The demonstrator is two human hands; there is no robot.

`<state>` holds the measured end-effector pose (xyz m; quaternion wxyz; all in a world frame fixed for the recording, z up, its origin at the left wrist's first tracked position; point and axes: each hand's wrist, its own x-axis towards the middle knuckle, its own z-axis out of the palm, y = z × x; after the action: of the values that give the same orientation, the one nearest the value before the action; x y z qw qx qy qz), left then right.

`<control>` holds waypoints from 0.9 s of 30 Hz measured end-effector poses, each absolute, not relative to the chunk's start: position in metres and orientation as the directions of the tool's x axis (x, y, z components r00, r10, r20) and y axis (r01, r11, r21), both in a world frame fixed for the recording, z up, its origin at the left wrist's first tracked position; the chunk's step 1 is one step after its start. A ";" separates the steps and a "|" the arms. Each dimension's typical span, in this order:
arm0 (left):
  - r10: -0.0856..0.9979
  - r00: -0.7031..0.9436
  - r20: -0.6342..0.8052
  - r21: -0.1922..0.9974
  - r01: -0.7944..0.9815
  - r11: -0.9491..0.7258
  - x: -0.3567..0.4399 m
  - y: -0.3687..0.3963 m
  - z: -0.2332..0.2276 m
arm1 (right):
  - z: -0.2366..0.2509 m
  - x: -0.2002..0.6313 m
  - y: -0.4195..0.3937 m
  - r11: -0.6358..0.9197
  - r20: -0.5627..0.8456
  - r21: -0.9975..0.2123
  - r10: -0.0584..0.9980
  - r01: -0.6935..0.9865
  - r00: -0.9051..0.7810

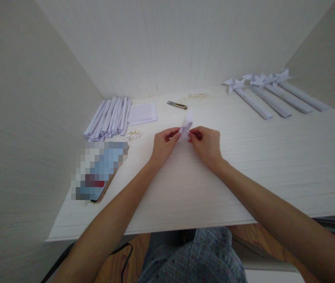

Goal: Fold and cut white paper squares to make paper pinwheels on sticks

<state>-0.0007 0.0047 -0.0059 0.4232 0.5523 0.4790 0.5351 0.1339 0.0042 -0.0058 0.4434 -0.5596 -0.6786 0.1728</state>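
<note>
- The left hand (164,144) and the right hand (206,144) are meeting over the middle of the worktop (244,173), both pinching one small folded piece of paper (186,129) between them.
- The left hand's fingers are clamping the paper's left side, thumb against fingertips; the right hand's fingers are clamping its right side in the same way.
- The paper is standing up from between the fingertips, its upper flap tilting away from the person; whether its lower edge is touching the worktop cannot be told.
- Taking the paper as the landmark:
- A small pair of snips (177,104) is lying on the worktop behind it, near the back wall.
- A stack of flat white sheets (142,113) is lying behind it and to its left.
- A bundle of rolled paper tubes (108,118) is lying further left, just beside the sheets, fanned out against the left wall.
- A scatter of small pale pins (133,135) is lying to its left, just in front of the tubes.
- A phone (99,173), blurred out, is lying to its left and nearer the person, by the worktop's front left corner.
- Four finished paper pinwheels (270,92) on rolled sticks are lying side by side well apart from it, behind and far to its right.
</note>
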 end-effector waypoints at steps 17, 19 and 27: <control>0.986 -0.026 0.163 0.986 0.045 -0.162 -0.001 0.005 -0.007 | -0.003 0.134 0.001 0.354 0.490 -0.649 0.872 0.674 0.014; 0.987 -0.025 0.161 0.986 0.040 -0.160 -0.001 0.004 -0.006 | -0.003 0.135 0.001 0.366 0.492 -0.659 0.871 0.658 0.009; 0.985 0.001 0.174 0.984 0.047 -0.174 -0.001 0.005 -0.006 | -0.002 0.134 0.002 0.347 0.480 -0.680 0.876 0.645 0.034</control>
<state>-0.0015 0.0049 -0.0063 0.4417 0.5526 0.4670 0.5305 0.1343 0.0015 -0.0023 0.4551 -0.5569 -0.6831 0.1268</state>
